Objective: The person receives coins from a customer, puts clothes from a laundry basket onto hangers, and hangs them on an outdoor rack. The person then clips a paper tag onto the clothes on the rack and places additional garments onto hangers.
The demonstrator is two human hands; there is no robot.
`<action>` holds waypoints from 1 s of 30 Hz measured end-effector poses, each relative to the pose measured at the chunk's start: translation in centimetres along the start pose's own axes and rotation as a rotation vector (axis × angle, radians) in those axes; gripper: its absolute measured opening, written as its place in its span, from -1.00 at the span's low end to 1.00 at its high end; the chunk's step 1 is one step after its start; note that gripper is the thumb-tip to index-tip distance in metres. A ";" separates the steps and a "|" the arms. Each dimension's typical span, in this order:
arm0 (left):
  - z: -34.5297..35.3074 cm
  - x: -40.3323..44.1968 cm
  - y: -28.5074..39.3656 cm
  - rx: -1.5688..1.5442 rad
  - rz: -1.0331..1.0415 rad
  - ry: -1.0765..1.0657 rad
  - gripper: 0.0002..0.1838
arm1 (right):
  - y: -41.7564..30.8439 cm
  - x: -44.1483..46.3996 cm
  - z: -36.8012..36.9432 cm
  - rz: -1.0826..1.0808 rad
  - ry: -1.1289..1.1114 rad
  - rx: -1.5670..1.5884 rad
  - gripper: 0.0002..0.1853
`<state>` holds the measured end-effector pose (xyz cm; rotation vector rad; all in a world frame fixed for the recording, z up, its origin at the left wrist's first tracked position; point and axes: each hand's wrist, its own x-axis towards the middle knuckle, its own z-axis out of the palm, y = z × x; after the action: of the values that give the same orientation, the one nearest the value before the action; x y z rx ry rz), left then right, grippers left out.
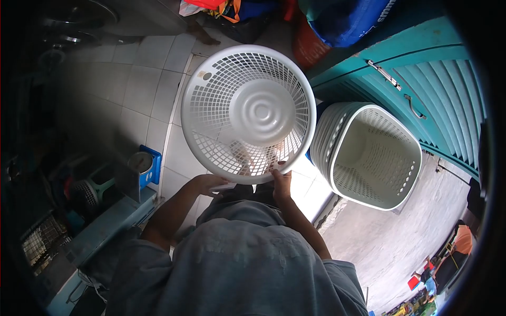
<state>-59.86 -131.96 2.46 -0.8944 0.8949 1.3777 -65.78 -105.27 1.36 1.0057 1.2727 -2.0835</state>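
while right hand pinches the round basket at its near rim, left hand grips a thin pale item; basket's in front of the torso, beside the stacked baskets.

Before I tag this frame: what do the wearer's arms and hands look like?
Left hand and right hand: bare, no gloves. Forearms: uncovered, no watch or cables visible. Sleeves: short, loose, grey-blue, same as the shirt.
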 end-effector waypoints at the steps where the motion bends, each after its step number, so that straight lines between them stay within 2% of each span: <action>1: 0.8 -0.7 0.7 -0.102 -0.042 0.053 -0.63 | 0.2 0.1 0.0 0.002 0.007 -0.010 -0.63; 2: 1.1 -1.1 1.2 -0.203 -0.084 0.107 -0.62 | 0.5 0.1 -0.1 -0.008 0.000 -0.021 -0.61; 4: 0.7 -1.3 1.9 -0.104 0.220 0.049 -0.62 | 1.2 0.3 -0.4 -0.031 -0.009 -0.042 -0.57; 7: -0.3 -2.3 6.5 -0.165 0.514 0.071 -0.64 | 2.5 0.0 -1.1 -0.057 0.010 -0.034 -0.58; 8: 0.5 -3.9 9.3 -0.319 0.534 0.074 -0.64 | 3.0 0.3 -1.3 -0.027 0.010 -0.062 -0.58; 10: 0.0 -5.3 12.6 -0.295 0.714 0.100 -0.66 | 3.3 1.6 -1.9 -0.001 0.022 -0.113 -0.59; 12: -0.6 -6.1 13.7 -0.231 0.922 0.308 -0.66 | 3.6 4.0 -2.4 0.005 0.013 -0.144 -0.60; 14: -2.6 -6.5 13.0 -0.003 1.054 0.582 -0.69 | 2.8 6.0 -2.0 0.078 0.045 -0.159 -0.58; 16: -4.3 -6.8 11.9 0.063 1.034 0.785 -0.69 | 3.1 8.9 -2.5 0.102 0.052 -0.128 -0.56; 22: -8.5 -4.5 10.8 -0.019 1.063 0.982 -0.65 | 5.0 19.6 -3.3 0.141 0.072 -0.106 -0.51; 26: -9.6 -1.9 10.4 -0.095 1.139 0.989 -0.64 | 7.4 26.6 -6.2 0.135 -0.014 -0.017 -0.41; 28: -10.4 -0.6 9.7 -0.073 1.096 1.015 -0.61 | 9.5 29.5 -9.6 0.145 -0.046 -0.077 -0.42; 30: -9.9 -0.2 9.5 -0.145 1.077 0.975 -0.61 | 8.8 29.0 -9.3 0.226 0.075 -0.101 -0.44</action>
<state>-69.33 -141.09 -1.44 -1.2969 2.2710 1.9027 -73.87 -101.84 -29.05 1.1344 1.2257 -1.8091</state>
